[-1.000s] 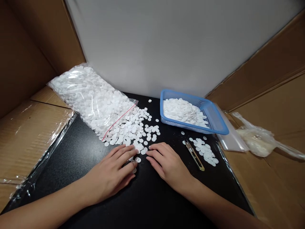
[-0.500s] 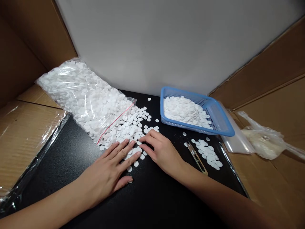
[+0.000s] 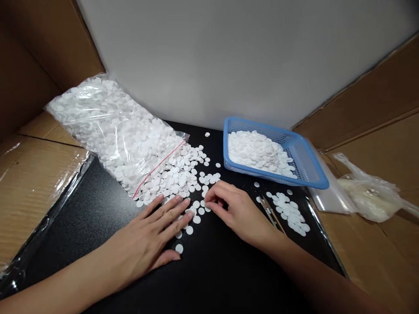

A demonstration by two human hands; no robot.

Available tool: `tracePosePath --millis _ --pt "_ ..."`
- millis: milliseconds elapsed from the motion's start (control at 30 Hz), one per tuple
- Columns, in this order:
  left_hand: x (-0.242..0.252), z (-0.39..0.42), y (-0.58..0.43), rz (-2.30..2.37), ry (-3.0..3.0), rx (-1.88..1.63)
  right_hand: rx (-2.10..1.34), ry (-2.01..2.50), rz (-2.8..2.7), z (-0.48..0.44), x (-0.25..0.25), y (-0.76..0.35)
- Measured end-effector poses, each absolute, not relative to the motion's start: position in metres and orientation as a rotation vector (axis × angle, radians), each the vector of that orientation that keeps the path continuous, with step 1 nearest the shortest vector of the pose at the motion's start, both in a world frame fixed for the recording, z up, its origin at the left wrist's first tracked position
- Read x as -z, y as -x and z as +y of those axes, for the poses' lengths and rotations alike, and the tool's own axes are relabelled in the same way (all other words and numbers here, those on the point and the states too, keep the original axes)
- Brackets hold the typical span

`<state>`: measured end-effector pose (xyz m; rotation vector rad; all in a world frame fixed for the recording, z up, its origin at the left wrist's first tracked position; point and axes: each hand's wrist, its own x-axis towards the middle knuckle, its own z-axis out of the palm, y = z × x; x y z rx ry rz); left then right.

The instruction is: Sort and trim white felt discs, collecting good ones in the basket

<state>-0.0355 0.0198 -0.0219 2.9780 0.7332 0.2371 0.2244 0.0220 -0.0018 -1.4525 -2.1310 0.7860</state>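
Note:
My left hand (image 3: 153,233) lies flat with its fingers spread, the fingertips resting on loose white round discs (image 3: 178,176). Some discs are hidden beneath it. To its right, my right hand (image 3: 231,207) has thumb and index finger pinched together at the edge of the scatter. White discs lie right at those fingertips, and whether one is between them cannot be made out. Behind my left hand lies a clear zip bag (image 3: 114,131) full of the same discs, its red-striped mouth open and discs spilling onto the black tabletop (image 3: 209,270).
A blue plastic basket (image 3: 278,174) holding a heap of discs stands at the back right. Thread snips (image 3: 271,213) and a small group of discs (image 3: 291,213) lie beside my right wrist. Clear plastic bags (image 3: 376,196) rest on the cardboard (image 3: 389,244) at right.
My right hand has moved right, away from my left hand, and its thumb and index finger have closed together. The left hand stays flat, with its thumb slightly lower. The view has shifted a little.

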Motion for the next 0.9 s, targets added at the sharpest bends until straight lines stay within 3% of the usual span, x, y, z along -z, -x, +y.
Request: tracePosePath --millis 433,700,900 --pt "0.023 0.013 0.034 0.684 -2.978 -0.16 -0.62 1.269 -2.263 0.025 0.014 -0.212" --pt "0.025 0.012 0.032 0.765 -2.956 -0.234 -1.058 1.47 -1.974 0.028 -0.015 -0.226" --pt "0.024 0.011 0.031 0.765 -2.983 -0.193 -1.202 1.462 -2.177 0.019 -0.011 -0.22"
